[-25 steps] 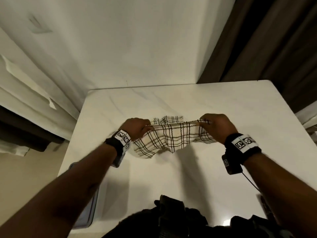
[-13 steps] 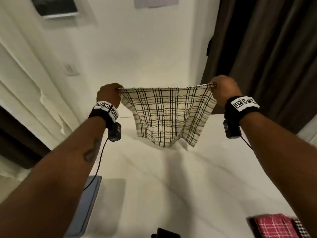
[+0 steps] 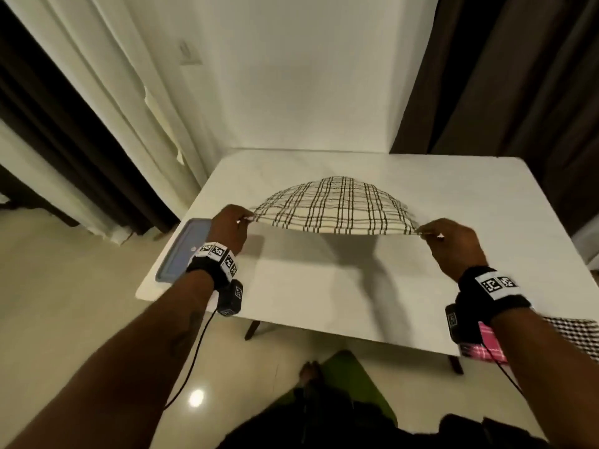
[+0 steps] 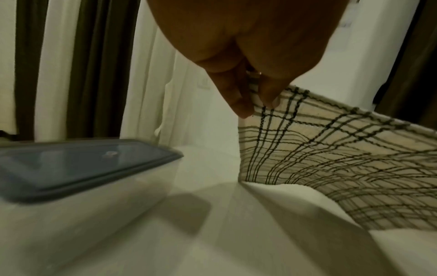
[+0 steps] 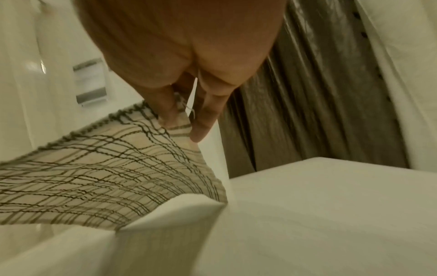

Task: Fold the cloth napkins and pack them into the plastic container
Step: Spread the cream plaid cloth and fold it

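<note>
We see the left hand (image 3: 231, 228) and right hand (image 3: 453, 243) each pinching a near corner of the checked napkin (image 3: 337, 205), billowing above the tabletop (image 3: 324, 286) between them.

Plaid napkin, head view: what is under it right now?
Under the plaid napkin, only bare white table and the napkin's shadow show. The tabletop beneath its billowed far half is covered.

The far edge of the checked napkin (image 3: 337, 205) is hidden behind its own billow, the lidded container (image 3: 183, 251) is partly covered by the left hand (image 3: 231, 230), and the pink cloth (image 3: 486, 346) and houndstooth cloth (image 3: 573, 332) lie half behind the right forearm.
</note>
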A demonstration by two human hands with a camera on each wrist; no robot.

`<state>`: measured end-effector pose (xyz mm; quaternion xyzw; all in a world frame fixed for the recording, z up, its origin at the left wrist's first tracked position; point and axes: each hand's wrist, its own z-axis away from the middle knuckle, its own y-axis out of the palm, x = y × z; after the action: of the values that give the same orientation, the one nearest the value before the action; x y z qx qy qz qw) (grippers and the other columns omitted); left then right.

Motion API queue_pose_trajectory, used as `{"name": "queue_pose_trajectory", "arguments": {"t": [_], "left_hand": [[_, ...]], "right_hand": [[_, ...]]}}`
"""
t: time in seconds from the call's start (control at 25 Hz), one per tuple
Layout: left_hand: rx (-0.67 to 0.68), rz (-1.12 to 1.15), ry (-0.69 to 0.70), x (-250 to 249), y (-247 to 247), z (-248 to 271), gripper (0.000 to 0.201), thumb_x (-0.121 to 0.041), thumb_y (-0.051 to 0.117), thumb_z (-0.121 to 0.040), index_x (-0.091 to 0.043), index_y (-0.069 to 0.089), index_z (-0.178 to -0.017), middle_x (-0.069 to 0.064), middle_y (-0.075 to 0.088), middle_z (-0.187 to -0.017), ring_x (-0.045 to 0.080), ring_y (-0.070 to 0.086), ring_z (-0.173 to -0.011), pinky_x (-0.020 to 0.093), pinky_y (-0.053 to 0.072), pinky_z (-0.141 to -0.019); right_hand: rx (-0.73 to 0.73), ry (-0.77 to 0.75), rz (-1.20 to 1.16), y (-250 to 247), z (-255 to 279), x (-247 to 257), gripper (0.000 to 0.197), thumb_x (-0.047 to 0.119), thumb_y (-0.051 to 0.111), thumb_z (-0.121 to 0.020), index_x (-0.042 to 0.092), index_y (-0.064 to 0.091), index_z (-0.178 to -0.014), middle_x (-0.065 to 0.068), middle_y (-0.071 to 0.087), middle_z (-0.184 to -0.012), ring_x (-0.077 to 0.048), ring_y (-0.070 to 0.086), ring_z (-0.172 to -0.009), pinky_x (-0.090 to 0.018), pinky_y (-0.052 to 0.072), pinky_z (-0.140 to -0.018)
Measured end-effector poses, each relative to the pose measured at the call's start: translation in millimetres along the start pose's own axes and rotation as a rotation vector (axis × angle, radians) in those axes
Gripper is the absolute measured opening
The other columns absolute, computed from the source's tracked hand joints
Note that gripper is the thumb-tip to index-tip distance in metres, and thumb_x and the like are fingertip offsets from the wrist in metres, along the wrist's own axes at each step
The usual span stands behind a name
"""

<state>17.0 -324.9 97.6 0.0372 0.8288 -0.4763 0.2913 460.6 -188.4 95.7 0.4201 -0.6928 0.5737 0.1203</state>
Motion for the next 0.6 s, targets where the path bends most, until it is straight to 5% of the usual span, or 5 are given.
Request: {"name": "queue_pose_trajectory", "arguments": {"t": [0.16, 0.4, 0.6], "left_hand": [[0.237, -0.039, -0.150, 25, 27, 85, 0.015, 0.002, 0.063, -0.084, -0.004, 0.073, -0.093, 0.016, 0.070, -0.104, 0.033, 0.065, -0.098, 0.032, 0.046, -0.092], [0.521, 0.136, -0.420, 51, 23, 141, 0.017, -0.010, 0.069, -0.083, -0.026, 0.071, -0.076, -0.002, 0.072, -0.072, 0.007, 0.066, -0.056, 0.024, 0.055, -0.056], [0.514, 0.052, -0.366, 70, 21, 124, 0.004, -0.022, 0.070, -0.085, -0.025, 0.073, -0.085, -0.010, 0.070, -0.079, 0.010, 0.064, -0.076, 0.021, 0.047, -0.067]], "right_hand": [[0.225, 0.234, 0.045, 36, 76, -36, 0.018, 0.005, 0.062, -0.090, 0.016, 0.075, -0.097, -0.008, 0.072, -0.104, -0.025, 0.066, -0.092, -0.023, 0.042, -0.079], [0.439, 0.346, -0.092, 31, 113, -47, 0.017, 0.003, 0.066, -0.087, 0.018, 0.073, -0.089, 0.001, 0.071, -0.089, -0.015, 0.063, -0.083, -0.015, 0.042, -0.069], [0.419, 0.489, -0.324, 39, 87, -55, 0.015, 0.000, 0.067, -0.087, 0.015, 0.069, -0.083, -0.015, 0.071, -0.081, -0.028, 0.066, -0.075, -0.036, 0.058, -0.069]]}}
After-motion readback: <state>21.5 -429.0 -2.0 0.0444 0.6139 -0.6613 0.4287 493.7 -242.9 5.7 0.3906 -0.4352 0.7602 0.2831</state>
